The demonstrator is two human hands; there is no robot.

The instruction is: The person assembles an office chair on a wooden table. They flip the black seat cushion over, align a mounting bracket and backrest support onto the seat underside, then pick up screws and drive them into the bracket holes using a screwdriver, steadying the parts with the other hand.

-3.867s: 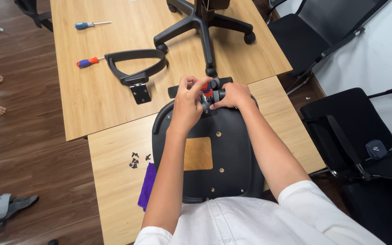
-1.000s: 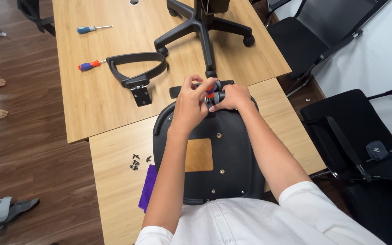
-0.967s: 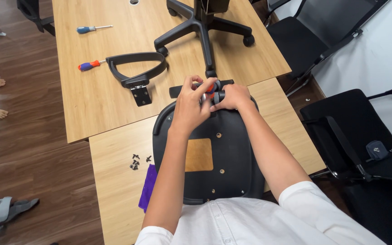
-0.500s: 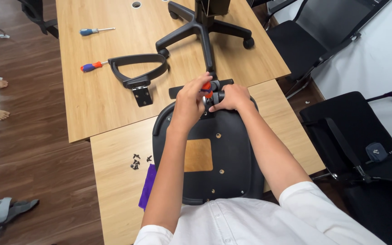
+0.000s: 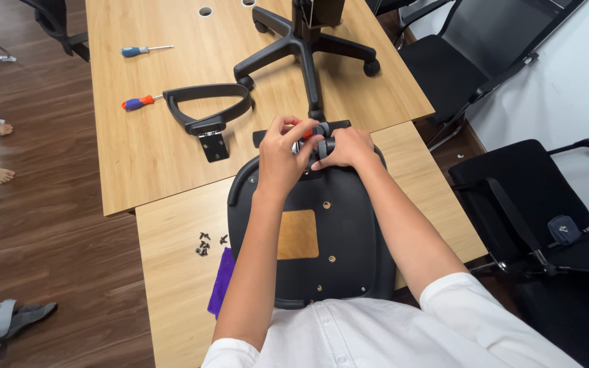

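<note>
On a light wooden table (image 5: 172, 170), a black chair seat (image 5: 322, 232) lies underside up at the near edge. Both hands meet at its far rim: the left hand (image 5: 282, 158) pinches a red-handled tool (image 5: 306, 134), the right hand (image 5: 346, 148) closes on a black bracket (image 5: 326, 143). Open tabletop lies left, with a black armrest (image 5: 206, 109), two screwdrivers and loose screws (image 5: 206, 244). A purple flat piece (image 5: 221, 283) sits beside the seat. The floor is dark wood.

table (image 5: 158, 163): light wood laminate, smooth, matt
seat underside (image 5: 349, 245): black plastic, matt
armrest (image 5: 206, 109): black plastic, slight sheen
floor (image 5: 42, 225): dark glossy wood
</note>
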